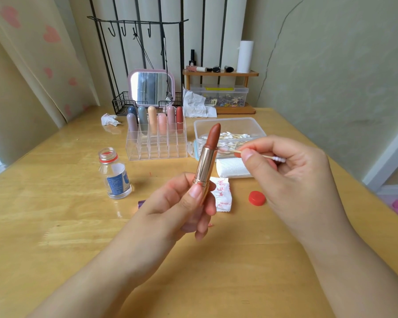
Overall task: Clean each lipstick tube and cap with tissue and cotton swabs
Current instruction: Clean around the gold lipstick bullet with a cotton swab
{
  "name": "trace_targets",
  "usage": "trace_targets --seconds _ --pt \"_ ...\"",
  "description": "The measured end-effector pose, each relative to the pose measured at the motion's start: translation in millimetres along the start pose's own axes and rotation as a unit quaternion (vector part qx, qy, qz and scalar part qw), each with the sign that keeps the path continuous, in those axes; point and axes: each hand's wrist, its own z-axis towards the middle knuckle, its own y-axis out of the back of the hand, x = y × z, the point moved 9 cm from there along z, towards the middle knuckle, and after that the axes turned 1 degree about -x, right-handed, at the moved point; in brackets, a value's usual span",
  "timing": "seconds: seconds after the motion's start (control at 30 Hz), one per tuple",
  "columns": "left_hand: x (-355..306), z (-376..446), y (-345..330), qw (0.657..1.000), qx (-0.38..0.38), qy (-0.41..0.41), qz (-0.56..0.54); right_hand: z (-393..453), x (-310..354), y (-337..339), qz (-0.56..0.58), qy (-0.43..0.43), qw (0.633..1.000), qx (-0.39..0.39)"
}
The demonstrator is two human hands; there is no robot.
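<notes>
My left hand [184, 203] grips an uncapped lipstick tube [206, 166] upright above the table; its rose-gold barrel ends in a raised brown-red bullet. My right hand [292, 175] pinches a cotton swab [237, 151] by its wooden stick, one tip touching the tube's rim just below the bullet, the other pinkish tip poking out past my fingers. A tissue [222, 193] smeared with red marks lies on the table behind the tube. A purple object [141, 203], perhaps the cap, peeks out from behind my left hand.
A clear organizer [156, 143] holds several capped lipsticks. A clear box of cotton swabs [228, 131] and a folded white tissue pack [232, 167] lie behind my hands. An open small bottle [115, 173] stands left; its red cap [257, 198] lies right. Crumpled tissues, mirror and shelf at the back.
</notes>
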Motion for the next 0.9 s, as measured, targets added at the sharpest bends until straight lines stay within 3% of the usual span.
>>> trace_targets --seconds 0.27,0.9 --pt "6.9 2.6 1.1 0.999 -0.015 0.034 -0.038 -0.7 0.4 -3.8 -0.005 -0.002 1.000 0.013" --pt "0.0 -0.8 -1.9 1.000 -0.013 0.010 0.006 -0.2 0.8 -2.3 -0.006 0.002 1.000 0.010"
